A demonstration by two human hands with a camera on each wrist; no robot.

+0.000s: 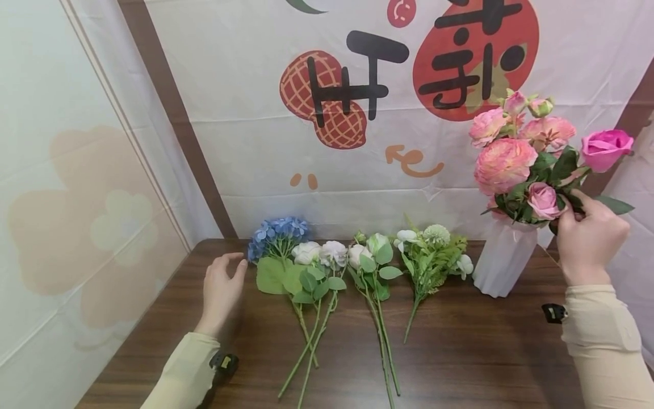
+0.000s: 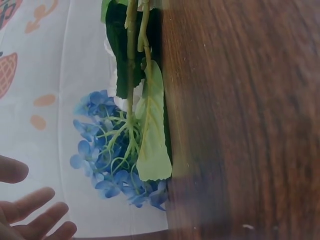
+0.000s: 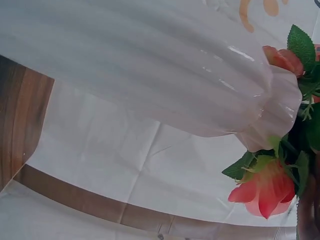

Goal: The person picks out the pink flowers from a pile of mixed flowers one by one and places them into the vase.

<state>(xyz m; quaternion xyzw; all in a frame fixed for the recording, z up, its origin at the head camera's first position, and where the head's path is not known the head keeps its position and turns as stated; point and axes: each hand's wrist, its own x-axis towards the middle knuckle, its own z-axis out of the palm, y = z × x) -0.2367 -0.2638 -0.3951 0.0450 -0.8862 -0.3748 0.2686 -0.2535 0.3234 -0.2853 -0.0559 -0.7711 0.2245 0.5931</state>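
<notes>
On the right of the head view, a white fluted vase (image 1: 506, 261) holds pink peonies (image 1: 506, 165), a pale pink rose (image 1: 544, 200) and a bright pink rose (image 1: 607, 150) leaning out to the right. At the vase's mouth my right hand (image 1: 587, 236) pinches the bright pink rose's stem among the leaves, its fingertips partly hidden. The right wrist view shows the vase's side and a coral bloom (image 3: 265, 192) under its frilled rim. My left hand (image 1: 223, 289), fingers loosely bent and holding nothing, hovers beside the blue hydrangea (image 1: 278, 233); its fingers (image 2: 37, 205) also show in the left wrist view.
White flowers (image 1: 332, 253) with long stems lie right of the hydrangea on the brown wooden table (image 1: 449, 352). Further right are pale roses (image 1: 360, 257) and a green fern spray (image 1: 434, 261) with white blooms. A printed cloth (image 1: 245, 153) hangs behind the table.
</notes>
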